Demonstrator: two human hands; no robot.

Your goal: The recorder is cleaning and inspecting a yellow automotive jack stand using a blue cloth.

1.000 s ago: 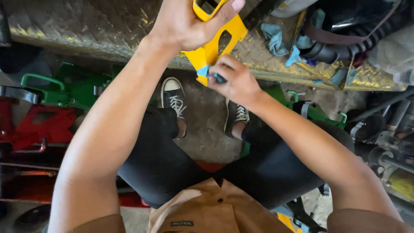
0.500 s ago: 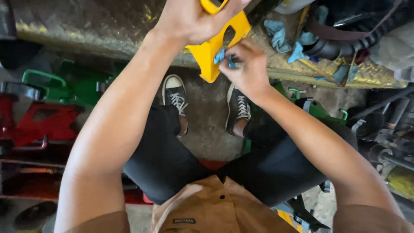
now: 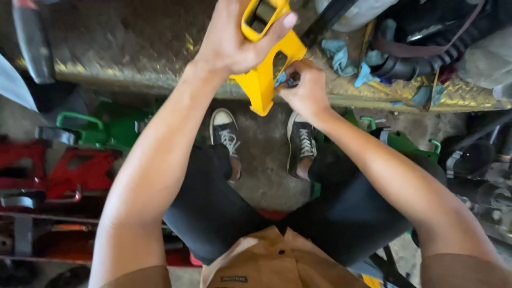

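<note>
Yellow plastic fills your left hand (image 3: 234,40): you grip the yellow tool body (image 3: 264,74) from above, fingers (image 3: 288,21) wrapped over its top, holding it in the air just over the edge of the diamond-plate table (image 3: 133,48). Your right hand (image 3: 306,90) is closed on a small blue piece (image 3: 281,80), pinching it against the body's side opening. Whether that piece is seated or only partly in you probably cannot judge from here, since your fingertips cover it. So the fitting looks under way, not finished. Blue rags (image 3: 341,53) lie on the table beside your right hand; green stands (image 3: 106,128) sit on the floor below.
</note>
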